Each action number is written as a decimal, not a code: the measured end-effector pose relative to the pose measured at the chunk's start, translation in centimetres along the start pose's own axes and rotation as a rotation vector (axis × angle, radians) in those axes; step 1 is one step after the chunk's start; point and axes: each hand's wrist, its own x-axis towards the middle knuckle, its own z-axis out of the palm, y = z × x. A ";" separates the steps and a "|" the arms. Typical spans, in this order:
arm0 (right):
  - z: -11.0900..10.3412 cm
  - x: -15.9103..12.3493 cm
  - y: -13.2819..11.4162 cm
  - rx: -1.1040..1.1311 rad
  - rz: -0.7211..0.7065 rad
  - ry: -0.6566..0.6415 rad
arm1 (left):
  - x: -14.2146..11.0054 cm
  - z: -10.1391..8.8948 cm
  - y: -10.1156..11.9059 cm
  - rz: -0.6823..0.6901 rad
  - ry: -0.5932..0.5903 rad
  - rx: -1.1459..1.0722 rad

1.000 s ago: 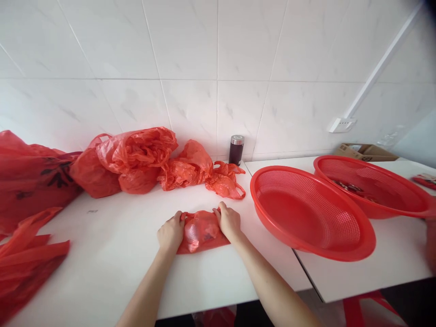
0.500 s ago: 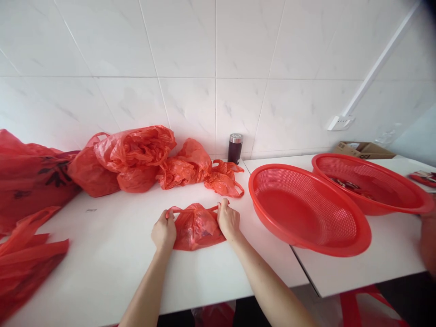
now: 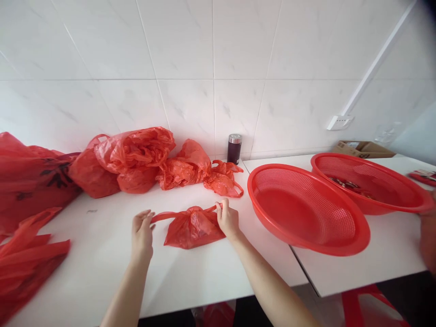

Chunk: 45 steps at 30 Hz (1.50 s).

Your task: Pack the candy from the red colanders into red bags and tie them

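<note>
A small red plastic bag (image 3: 195,229) lies on the white table between my hands, its top gathered and its two handles pulled apart. My left hand (image 3: 142,231) pinches the end of the left handle, stretched out to the side. The other handle is gripped by my right hand (image 3: 228,219), close against the bag's right side. What the bag contains shows only as a dim shape through the plastic. Right of my right hand stands a red perforated basket (image 3: 289,209).
A second red basket (image 3: 391,181) holds small dark items; a person's hand touches its right rim. Red plastic bags (image 3: 136,154) are heaped along the wall, with more at the left. A dark flask (image 3: 234,150) and a cardboard box (image 3: 363,149) stand at the back.
My left hand has moved left, drawing the bag's left handle out longer. My right hand stays nearly where it was, and the bag's left side has shifted slightly left.
</note>
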 end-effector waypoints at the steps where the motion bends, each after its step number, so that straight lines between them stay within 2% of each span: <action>1: -0.2 -0.1 0.0 0.038 -0.016 0.009 | -0.2 0.1 0.6 0.070 0.029 0.034; 2: -0.4 -0.1 -0.1 0.074 -0.025 0.018 | -0.6 0.5 1.2 0.148 0.013 0.069; 3: -0.5 -0.2 -0.1 0.108 -0.030 0.027 | -1.0 1.1 1.8 0.226 -0.056 0.104; 5: -0.8 -0.3 -0.2 0.167 -0.024 0.043 | -1.8 2.8 2.8 0.348 -0.295 0.173; 7: -1.0 -0.4 -0.2 0.221 -0.008 0.052 | -2.4 4.4 3.2 0.397 -0.526 0.245; 9: -1.2 -0.5 -0.1 0.274 0.016 0.053 | -2.5 5.6 3.3 0.385 -0.651 0.320; 12: -1.6 -0.4 -0.3 0.356 0.055 0.046 | -1.9 5.7 3.7 0.308 -0.675 0.403; 15: -2.2 -0.1 -0.6 0.465 0.077 -0.001 | -0.9 4.7 4.9 0.185 -0.652 0.385; 19: -2.4 0.3 -0.8 0.777 0.178 -0.256 | -0.3 3.0 7.0 -0.027 -0.740 0.167; 21: -2.2 0.5 -0.6 0.874 0.230 -0.329 | -0.1 2.4 7.6 -0.142 -0.785 0.016; 27: -1.6 0.8 0.4 0.923 0.323 -0.262 | -0.1 0.5 8.2 -0.399 -0.839 -0.261; 30: -1.7 0.6 0.4 0.905 0.307 -0.287 | 0.2 -1.3 8.4 -0.462 -0.795 -0.305; 35: -1.5 0.3 0.3 0.870 0.279 -0.322 | 1.7 -6.5 7.8 -0.498 -0.580 -0.297; 40: -0.9 0.2 0.6 0.834 0.258 -0.335 | 3.9 -13.5 6.0 -0.538 -0.314 -0.070; 45: -1.0 0.2 0.6 0.797 0.248 -0.340 | 5.7 -20.0 3.3 -0.568 -0.138 0.239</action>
